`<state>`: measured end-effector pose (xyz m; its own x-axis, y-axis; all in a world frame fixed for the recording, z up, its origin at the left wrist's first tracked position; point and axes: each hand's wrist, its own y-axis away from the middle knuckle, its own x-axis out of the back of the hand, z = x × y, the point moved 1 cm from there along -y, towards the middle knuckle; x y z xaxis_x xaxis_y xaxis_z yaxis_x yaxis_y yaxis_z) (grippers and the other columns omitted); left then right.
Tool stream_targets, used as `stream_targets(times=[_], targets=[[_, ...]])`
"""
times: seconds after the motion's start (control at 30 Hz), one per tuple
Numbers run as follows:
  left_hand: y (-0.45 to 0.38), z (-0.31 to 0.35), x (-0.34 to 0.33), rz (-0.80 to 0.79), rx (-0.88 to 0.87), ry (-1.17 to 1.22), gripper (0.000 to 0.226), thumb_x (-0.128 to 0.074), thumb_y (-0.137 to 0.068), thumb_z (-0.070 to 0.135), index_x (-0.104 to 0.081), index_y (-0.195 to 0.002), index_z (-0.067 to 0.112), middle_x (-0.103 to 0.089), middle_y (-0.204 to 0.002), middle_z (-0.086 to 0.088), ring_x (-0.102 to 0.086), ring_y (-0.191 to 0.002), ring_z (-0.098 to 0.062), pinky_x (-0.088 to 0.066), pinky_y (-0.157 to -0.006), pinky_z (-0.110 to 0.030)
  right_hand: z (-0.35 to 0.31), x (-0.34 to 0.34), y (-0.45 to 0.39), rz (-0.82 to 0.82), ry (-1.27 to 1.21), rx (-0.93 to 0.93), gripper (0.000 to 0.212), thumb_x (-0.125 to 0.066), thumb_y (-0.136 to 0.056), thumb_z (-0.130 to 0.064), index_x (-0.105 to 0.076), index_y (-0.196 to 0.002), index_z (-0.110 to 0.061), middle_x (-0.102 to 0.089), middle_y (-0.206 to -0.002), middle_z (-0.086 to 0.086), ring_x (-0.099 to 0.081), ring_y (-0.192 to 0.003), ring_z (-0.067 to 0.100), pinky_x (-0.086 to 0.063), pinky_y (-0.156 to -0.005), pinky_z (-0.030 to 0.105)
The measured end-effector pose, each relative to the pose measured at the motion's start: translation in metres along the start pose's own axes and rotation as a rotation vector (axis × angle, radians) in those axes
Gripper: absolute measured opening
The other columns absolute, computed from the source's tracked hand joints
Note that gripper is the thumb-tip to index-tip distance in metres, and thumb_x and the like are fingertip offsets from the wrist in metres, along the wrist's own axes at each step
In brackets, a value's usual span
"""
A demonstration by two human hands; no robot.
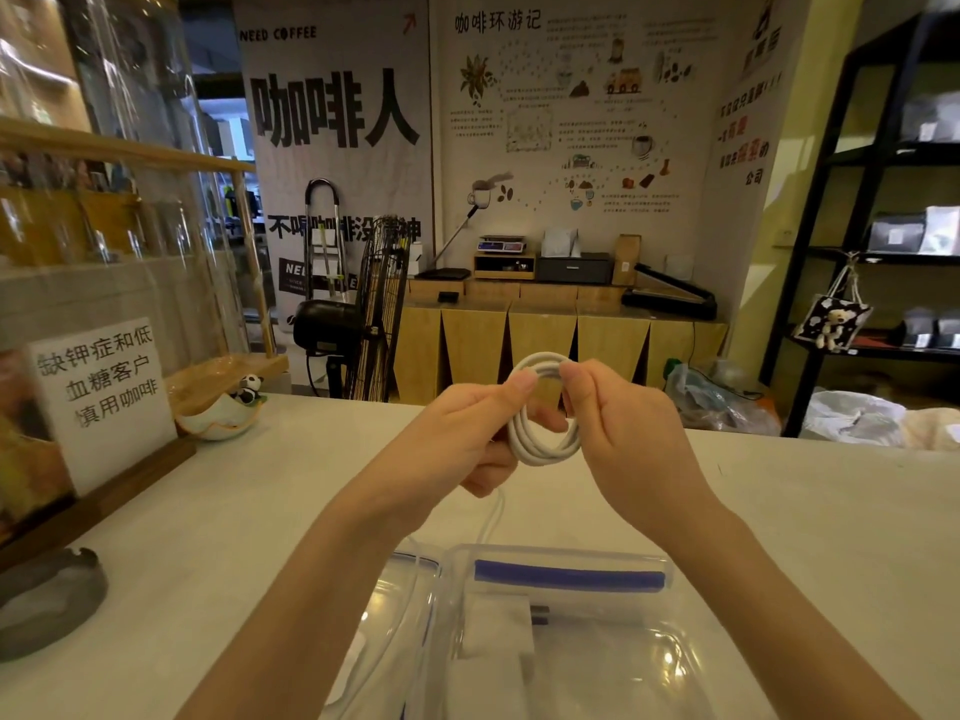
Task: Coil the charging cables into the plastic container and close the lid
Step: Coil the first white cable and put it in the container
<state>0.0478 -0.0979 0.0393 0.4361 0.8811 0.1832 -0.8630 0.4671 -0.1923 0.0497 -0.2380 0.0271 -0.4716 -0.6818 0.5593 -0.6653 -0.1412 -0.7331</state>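
A white charging cable [540,444] is wound into a small round coil held up above the counter. My left hand [467,433] pinches the coil's left side and my right hand [623,423] pinches its top right. A loose tail of the cable [491,517] hangs from the left hand down toward the container. The clear plastic container [670,662] stands open near the counter's front edge, below my forearms, with a white plug adapter [501,631] inside. Its clear lid [395,605], with a blue seal, lies just left of it.
A paper sign in a wooden stand [104,397] and a small dish with a panda figure [228,413] sit at the counter's left. A dark grey ashtray [47,600] lies near the left front. A fan [363,314] and a low wooden shelf stand beyond the counter.
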Motion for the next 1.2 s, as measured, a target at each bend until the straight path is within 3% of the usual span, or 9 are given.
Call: stream_targets(times=[0.13, 0.27, 0.37, 0.47, 0.6, 0.83, 1.0, 1.1, 1.2], targets=[[-0.002, -0.001, -0.002, 0.008, 0.03, 0.007, 0.036, -0.038, -0.092, 0.031, -0.054, -0.066, 0.014, -0.033, -0.044, 0.005, -0.026, -0.038, -0.007, -0.024, -0.038, -0.014, 0.0, 0.007, -0.002, -0.073, 0.07, 0.013, 0.043, -0.014, -0.081, -0.048, -0.046, -0.08, -0.019, -0.045, -0.055, -0.008, -0.048, -0.051, 0.012, -0.041, -0.053, 0.028], [-0.001, -0.002, -0.001, 0.084, 0.024, -0.187, 0.034, -0.036, -0.094, 0.028, -0.052, -0.067, 0.014, -0.038, -0.043, 0.009, -0.031, -0.037, -0.003, -0.03, -0.038, -0.012, 0.004, 0.021, -0.007, -0.132, 0.015, -0.063, 0.03, -0.031, -0.09, -0.042, -0.051, -0.088, -0.021, -0.056, -0.064, -0.002, -0.051, -0.058, 0.012, -0.037, -0.053, 0.023], [-0.003, -0.007, -0.003, 0.174, 0.014, -0.407, 0.034, -0.035, -0.094, 0.03, -0.052, -0.068, 0.017, -0.042, -0.054, 0.002, -0.036, -0.046, -0.008, -0.033, -0.048, -0.019, 0.006, 0.036, -0.01, -0.224, -0.07, -0.136, 0.026, -0.037, -0.092, -0.027, -0.056, -0.074, -0.024, -0.053, -0.059, -0.007, -0.047, -0.054, 0.003, -0.032, -0.053, 0.021], [-0.006, -0.013, -0.008, 0.207, -0.001, -0.587, 0.034, -0.033, -0.095, 0.031, -0.049, -0.067, 0.021, -0.045, -0.059, 0.004, -0.04, -0.052, -0.008, -0.034, -0.052, -0.021, 0.003, 0.047, -0.011, -0.427, -0.576, -0.331, 0.03, -0.042, -0.091, -0.014, -0.063, -0.07, -0.015, -0.048, -0.049, -0.009, -0.04, -0.045, 0.005, -0.032, -0.046, 0.017], [-0.007, -0.016, -0.019, 0.111, 0.017, -0.571, 0.035, -0.032, -0.095, 0.034, -0.048, -0.066, 0.022, -0.044, -0.056, 0.007, -0.039, -0.043, -0.002, -0.031, -0.047, -0.016, -0.004, 0.037, -0.006, -0.632, -1.221, -0.445, 0.017, -0.049, -0.084, -0.011, -0.064, -0.09, -0.007, -0.058, -0.068, 0.004, -0.054, -0.059, 0.011, -0.047, -0.053, 0.021], [-0.003, -0.006, -0.002, -0.015, 0.088, -0.233, 0.035, -0.036, -0.093, 0.032, -0.05, -0.066, 0.014, -0.039, -0.043, 0.01, -0.03, -0.034, -0.001, -0.028, -0.036, -0.012, -0.004, 0.024, -0.006, -0.18, -0.567, -0.175, 0.015, -0.055, -0.085, -0.011, -0.065, -0.093, -0.019, -0.069, -0.083, -0.003, -0.064, -0.077, 0.006, -0.053, -0.066, 0.016], [0.002, 0.003, 0.009, -0.013, 0.027, 0.043, 0.034, -0.039, -0.091, 0.029, -0.048, -0.063, 0.013, -0.032, -0.042, 0.006, -0.023, -0.035, -0.005, -0.018, -0.036, -0.015, -0.007, 0.01, -0.002, 0.074, -0.228, 0.065, 0.013, -0.065, -0.079, -0.024, -0.069, -0.091, -0.021, -0.055, -0.092, -0.012, -0.049, -0.093, 0.002, -0.043, -0.075, 0.013], [0.002, 0.003, 0.008, -0.012, -0.042, 0.083, 0.035, -0.037, -0.092, 0.028, -0.049, -0.063, 0.013, -0.032, -0.044, 0.005, -0.023, -0.037, -0.006, -0.02, -0.036, -0.015, -0.007, 0.004, 0.002, 0.292, -0.225, 0.1, 0.02, -0.066, -0.074, -0.031, -0.07, -0.088, -0.017, -0.06, -0.089, -0.008, -0.055, -0.085, 0.003, -0.048, -0.07, 0.011], [0.0, 0.001, 0.002, -0.001, -0.094, 0.068, 0.033, -0.037, -0.089, 0.028, -0.049, -0.062, 0.013, -0.034, -0.045, 0.005, -0.025, -0.037, -0.007, -0.023, -0.037, -0.015, -0.008, 0.001, 0.004, 0.338, -0.428, -0.086, 0.027, -0.073, -0.072, -0.023, -0.056, -0.092, -0.027, -0.063, -0.089, -0.009, -0.061, -0.082, 0.007, -0.052, -0.07, 0.014]])
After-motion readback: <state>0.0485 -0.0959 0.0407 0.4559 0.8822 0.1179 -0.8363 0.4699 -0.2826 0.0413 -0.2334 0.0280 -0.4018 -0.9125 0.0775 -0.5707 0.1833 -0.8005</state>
